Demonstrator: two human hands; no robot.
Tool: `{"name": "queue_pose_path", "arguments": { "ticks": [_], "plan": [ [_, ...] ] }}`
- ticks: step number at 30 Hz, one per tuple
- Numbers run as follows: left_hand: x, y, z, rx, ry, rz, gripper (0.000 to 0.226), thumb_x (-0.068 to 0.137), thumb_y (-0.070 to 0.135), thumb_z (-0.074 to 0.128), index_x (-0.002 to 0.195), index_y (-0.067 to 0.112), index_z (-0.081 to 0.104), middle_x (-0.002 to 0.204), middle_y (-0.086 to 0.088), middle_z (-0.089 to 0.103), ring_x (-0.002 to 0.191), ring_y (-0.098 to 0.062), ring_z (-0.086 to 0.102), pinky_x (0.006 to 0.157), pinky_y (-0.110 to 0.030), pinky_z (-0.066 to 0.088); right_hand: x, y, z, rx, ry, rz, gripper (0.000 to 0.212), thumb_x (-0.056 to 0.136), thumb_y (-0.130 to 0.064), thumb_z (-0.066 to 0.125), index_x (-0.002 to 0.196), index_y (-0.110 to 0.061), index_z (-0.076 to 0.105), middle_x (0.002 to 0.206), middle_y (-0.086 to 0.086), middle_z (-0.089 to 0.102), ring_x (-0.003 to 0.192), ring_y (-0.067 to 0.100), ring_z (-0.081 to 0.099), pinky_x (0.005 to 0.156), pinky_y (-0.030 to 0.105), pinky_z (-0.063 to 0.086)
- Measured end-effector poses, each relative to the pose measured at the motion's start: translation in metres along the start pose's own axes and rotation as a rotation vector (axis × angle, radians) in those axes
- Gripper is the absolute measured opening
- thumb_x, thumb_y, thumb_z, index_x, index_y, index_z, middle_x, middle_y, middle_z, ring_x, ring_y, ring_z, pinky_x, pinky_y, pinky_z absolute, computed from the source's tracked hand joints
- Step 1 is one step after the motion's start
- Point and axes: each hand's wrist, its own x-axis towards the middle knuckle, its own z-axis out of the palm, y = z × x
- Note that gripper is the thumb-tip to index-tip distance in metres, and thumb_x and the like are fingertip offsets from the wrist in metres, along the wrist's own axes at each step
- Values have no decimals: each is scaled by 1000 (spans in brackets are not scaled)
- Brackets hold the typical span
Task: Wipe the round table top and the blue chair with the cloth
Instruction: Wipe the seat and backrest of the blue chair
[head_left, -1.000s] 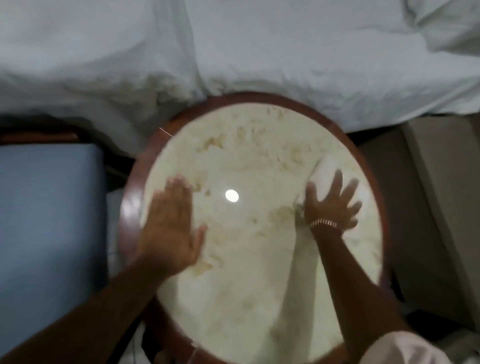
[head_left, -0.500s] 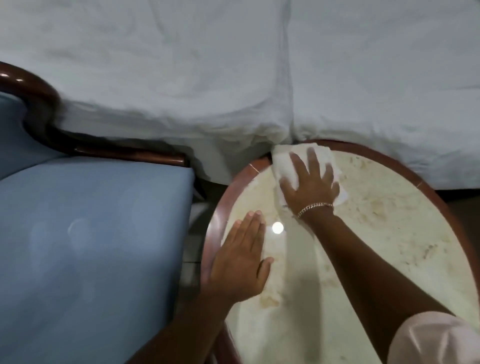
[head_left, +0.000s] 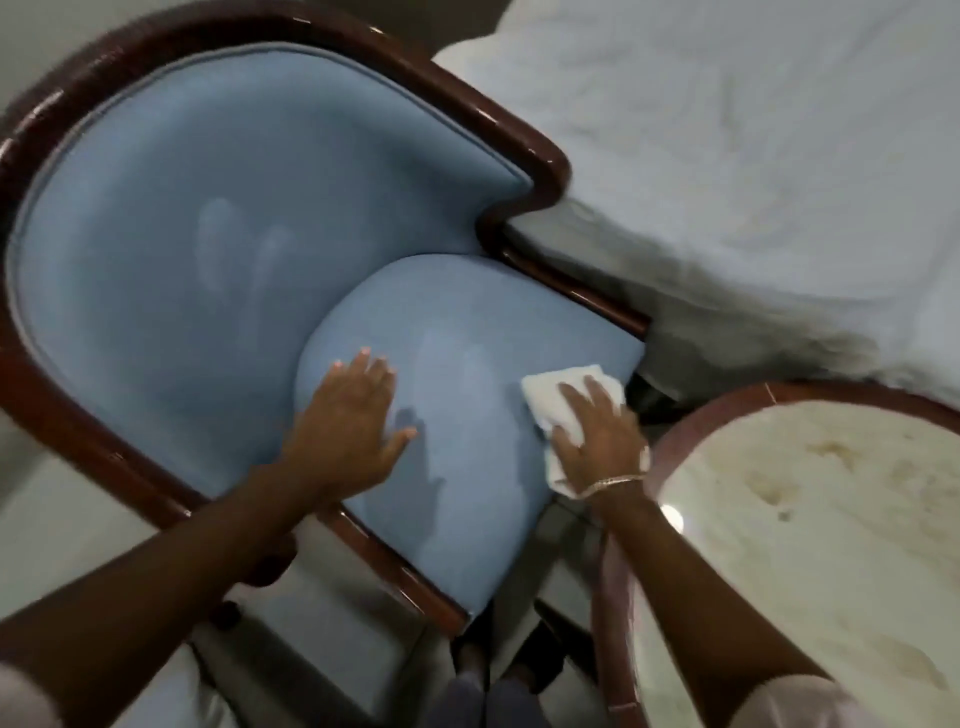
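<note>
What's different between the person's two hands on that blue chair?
The left hand lies bare and flat on the blue seat cushion, while the right hand presses a white cloth onto it. The right hand wears a bracelet at the wrist; the left hand shows none. The left hand sits mid-seat; the right hand is at the seat edge nearest the round table. Both rest palm down with straight fingers.

no readable text, labels or numbers, none on blue chair (head_left: 171, 249), cloth (head_left: 545, 395), round table top (head_left: 831, 519)
</note>
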Motion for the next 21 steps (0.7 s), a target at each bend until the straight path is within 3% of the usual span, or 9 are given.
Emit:
{"name": "queue_pose_path", "arguments": {
  "ticks": [3,7,13,15,18,19,21],
  "plan": [
    [-44,-52,-11,99,1,-144,78,84,47,38,123,-16,61,132,-37,61,129,-58,52,105,-72,37,32,-68,29,89,22,-36,59,94,-47,48,151,-39,33,166,-2,21,142,38,31,113,51,32],
    [-100,-102,-15,177,35,-269,79,89,53,35,133,-8,58,141,-28,59,140,-45,46,116,-61,30,73,-102,71,7,-62,33,73,91,-54,49,153,-49,12,169,-6,-3,151,47,2,114,69,18],
    [-102,-106,-28,146,20,-327,87,92,66,16,154,8,36,163,-14,35,155,-29,22,127,-50,16,21,-56,91,-321,25,-538,72,81,-58,48,149,-39,38,162,3,33,140,45,39,100,59,35],
    [-94,-106,-25,141,-15,-269,88,92,68,10,157,11,28,167,-11,27,157,-25,18,127,-47,18,59,-54,82,-271,42,-420,77,76,-64,45,148,-38,37,163,4,32,142,44,35,102,60,32],
    [-92,-113,-16,140,43,-191,84,94,65,23,151,7,43,157,-16,45,147,-30,41,118,-48,37,116,-109,80,-97,85,1,77,83,-68,39,154,-43,21,169,-3,9,152,39,11,114,60,17],
    [-92,-113,-13,151,82,-186,82,95,65,26,147,5,47,152,-18,50,142,-32,47,115,-48,40,126,-133,84,-68,87,38,76,87,-68,38,155,-44,16,169,-4,2,153,39,5,117,61,14],
    [-96,-114,-12,182,87,-183,84,95,66,25,147,4,47,152,-18,51,141,-32,48,115,-48,39,122,-168,99,-184,-27,-173,73,91,-66,34,155,-46,6,169,-5,-2,153,38,2,118,61,12]
  ]
}}
